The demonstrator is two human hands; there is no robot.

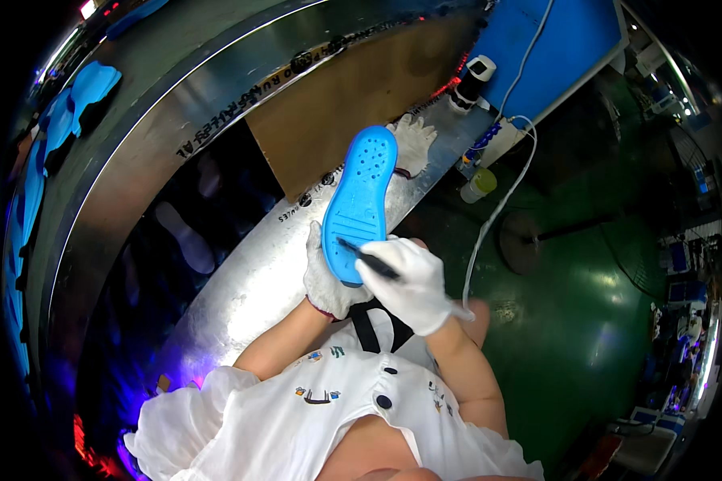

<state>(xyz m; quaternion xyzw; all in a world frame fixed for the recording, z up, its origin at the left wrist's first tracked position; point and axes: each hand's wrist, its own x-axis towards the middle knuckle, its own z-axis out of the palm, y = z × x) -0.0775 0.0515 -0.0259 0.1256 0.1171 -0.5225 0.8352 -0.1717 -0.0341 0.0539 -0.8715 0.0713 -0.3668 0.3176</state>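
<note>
A bright blue shoe sole is held up in front of me, its toe pointing away. Small holes dot its far end and raised ribs cross its near half. My left hand, in a white knitted glove, is closed round the near left edge of the sole, with some fingers hidden beneath it. In my right hand, also gloved in white, I grip a slender black pen-like tool. The tool's dark tip meets the inside of the sole near the ribs, though its exact kind is unclear.
A white knitted glove lies on the metal bench beyond the sole. Cardboard covers part of a conveyor at left, where pale soles lie on a dark belt. At right are a yellow-lidded container and a pale hose.
</note>
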